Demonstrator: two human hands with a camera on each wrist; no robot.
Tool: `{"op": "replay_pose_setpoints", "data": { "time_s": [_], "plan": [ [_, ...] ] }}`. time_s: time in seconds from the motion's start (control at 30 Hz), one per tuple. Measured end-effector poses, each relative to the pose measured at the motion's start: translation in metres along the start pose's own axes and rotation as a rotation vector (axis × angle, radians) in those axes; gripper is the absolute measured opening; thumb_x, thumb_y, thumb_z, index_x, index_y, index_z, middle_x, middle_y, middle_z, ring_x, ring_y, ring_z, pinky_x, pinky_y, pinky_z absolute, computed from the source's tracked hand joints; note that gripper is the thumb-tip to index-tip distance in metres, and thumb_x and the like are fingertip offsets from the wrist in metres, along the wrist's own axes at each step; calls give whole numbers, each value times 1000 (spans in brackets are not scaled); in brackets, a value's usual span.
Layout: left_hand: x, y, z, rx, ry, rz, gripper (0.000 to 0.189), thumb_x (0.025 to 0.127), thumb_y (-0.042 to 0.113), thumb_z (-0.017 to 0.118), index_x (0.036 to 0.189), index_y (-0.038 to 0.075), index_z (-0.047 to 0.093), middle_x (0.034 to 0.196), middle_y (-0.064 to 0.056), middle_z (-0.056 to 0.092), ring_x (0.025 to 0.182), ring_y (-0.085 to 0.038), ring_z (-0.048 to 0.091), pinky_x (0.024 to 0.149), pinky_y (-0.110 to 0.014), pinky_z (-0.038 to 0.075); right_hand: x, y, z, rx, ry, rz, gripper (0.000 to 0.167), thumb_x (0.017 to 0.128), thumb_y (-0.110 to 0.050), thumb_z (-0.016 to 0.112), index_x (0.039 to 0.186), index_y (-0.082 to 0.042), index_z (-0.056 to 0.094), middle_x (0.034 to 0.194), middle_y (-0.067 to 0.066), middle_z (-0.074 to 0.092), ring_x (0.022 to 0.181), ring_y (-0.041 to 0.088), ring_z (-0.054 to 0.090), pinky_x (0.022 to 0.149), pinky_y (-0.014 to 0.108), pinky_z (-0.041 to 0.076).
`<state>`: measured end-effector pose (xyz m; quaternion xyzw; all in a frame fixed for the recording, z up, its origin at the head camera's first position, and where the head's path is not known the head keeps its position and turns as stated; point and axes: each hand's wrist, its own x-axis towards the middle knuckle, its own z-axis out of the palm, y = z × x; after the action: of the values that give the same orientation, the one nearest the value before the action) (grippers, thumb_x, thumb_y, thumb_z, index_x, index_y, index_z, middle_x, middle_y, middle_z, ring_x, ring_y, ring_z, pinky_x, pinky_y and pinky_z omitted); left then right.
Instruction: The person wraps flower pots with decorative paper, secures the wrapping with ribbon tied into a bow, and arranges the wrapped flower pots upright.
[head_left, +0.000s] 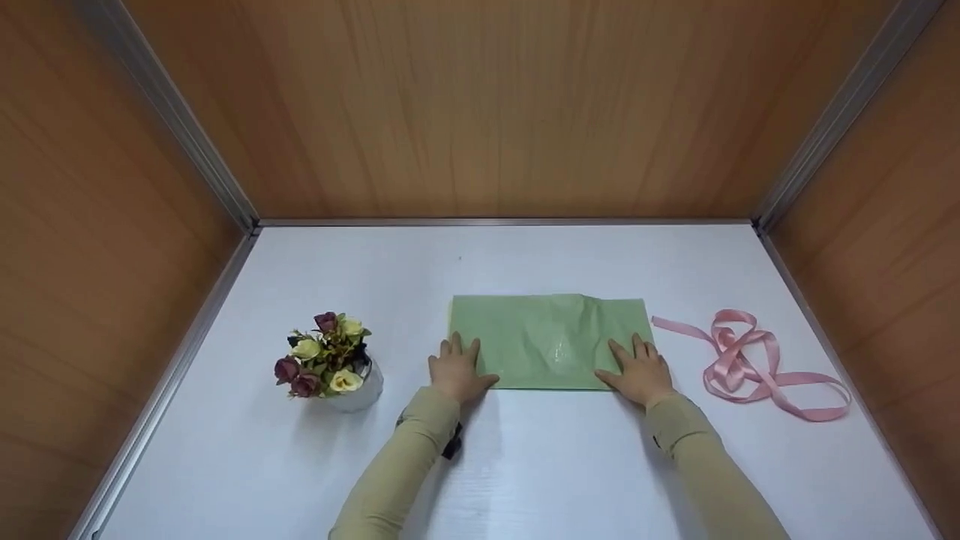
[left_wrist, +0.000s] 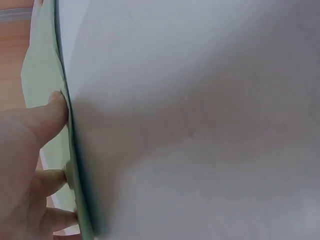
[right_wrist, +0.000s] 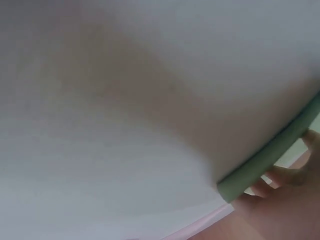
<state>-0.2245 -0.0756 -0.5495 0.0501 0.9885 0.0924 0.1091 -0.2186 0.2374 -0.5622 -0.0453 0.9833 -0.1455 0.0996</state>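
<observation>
A green sheet of paper [head_left: 536, 334], folded into a flat rectangle, lies mid-table in the head view, with creases and a raised bump toward its right half. My left hand [head_left: 459, 371] rests spread on its near left corner, thumb along the near edge. On the near right corner lies my right hand [head_left: 641, 373], fingers also spread. In the left wrist view the thumb and fingers [left_wrist: 52, 112] touch the paper by its folded edge [left_wrist: 75, 165]. The right wrist view has the fingertips on the paper [right_wrist: 265, 162] beside a rounded, rolled-looking edge.
Left of the paper stands a white pot [head_left: 358, 395] of artificial-looking purple and cream flowers [head_left: 322, 356]. A loosely looped pink ribbon [head_left: 810, 414] lies to the right, one end close to the paper. Wooden panels [head_left: 502, 112] with metal edging surround the white table [head_left: 525, 465].
</observation>
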Motion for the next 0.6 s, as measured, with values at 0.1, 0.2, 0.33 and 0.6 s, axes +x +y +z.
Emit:
{"op": "replay_pose_setpoints", "data": {
  "time_s": [0.1, 0.2, 0.33, 0.6],
  "plan": [
    [2, 0, -1, 29, -15, -2, 80, 83, 63, 57, 146, 18, 37, 152, -19, 28, 137, -43, 29, 104, -60, 31, -6, -1, 1, -5, 3, 17, 72, 92, -50, 52, 147, -7, 33, 149, 36, 17, 135, 55, 17, 104, 69, 20],
    [3, -2, -4, 47, -35, -12, 80, 82, 64, 57, 147, 21, 37, 153, -17, 27, 137, -44, 28, 105, -60, 29, -10, -4, 2, -14, 1, 25, 72, 92, -51, 51, 147, -7, 32, 148, 36, 17, 134, 55, 17, 104, 71, 17],
    [5, -5, -6, 59, -46, -13, 81, 81, 65, 58, 147, 23, 36, 154, -16, 27, 138, -44, 28, 107, -60, 28, -14, -6, 4, -37, 5, 34, 72, 92, -51, 52, 146, -7, 33, 147, 37, 20, 133, 56, 19, 104, 71, 15],
    [9, -7, -7, 64, -20, -14, 86, 80, 64, 61, 147, 16, 36, 152, -19, 29, 138, -42, 28, 108, -58, 27, -20, -11, 7, -84, 30, 36, 72, 91, -51, 53, 145, -6, 36, 142, 39, 26, 127, 58, 26, 102, 72, 17]
  ]
}}
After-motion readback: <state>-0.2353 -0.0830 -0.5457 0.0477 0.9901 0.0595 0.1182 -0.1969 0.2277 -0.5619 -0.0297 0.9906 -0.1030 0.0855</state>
